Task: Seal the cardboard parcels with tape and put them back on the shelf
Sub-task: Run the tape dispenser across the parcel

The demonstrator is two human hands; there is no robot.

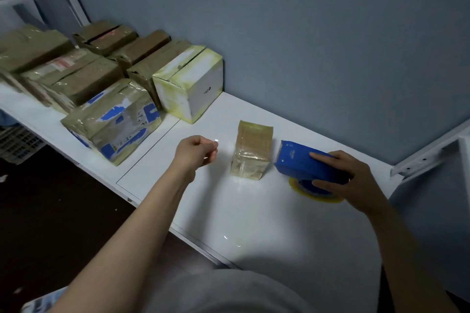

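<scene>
A small cardboard parcel point(250, 151), wrapped in clear tape, stands upright on the white shelf point(254, 216). My left hand point(195, 151) hovers just left of it, fingers curled, pinching what looks like a clear strip of tape. To the parcel's right, my right hand point(351, 180) grips a blue tape dispenser point(305, 162) with a yellowish tape roll point(315, 192) under it, resting on the shelf.
Several taped cardboard parcels point(76, 76) are stacked at the shelf's left end, with a white box point(189, 84) and a blue-marked parcel point(114, 122) nearest. A grey wall runs behind. A white metal bracket point(432, 155) is at right. Dark floor lies below left.
</scene>
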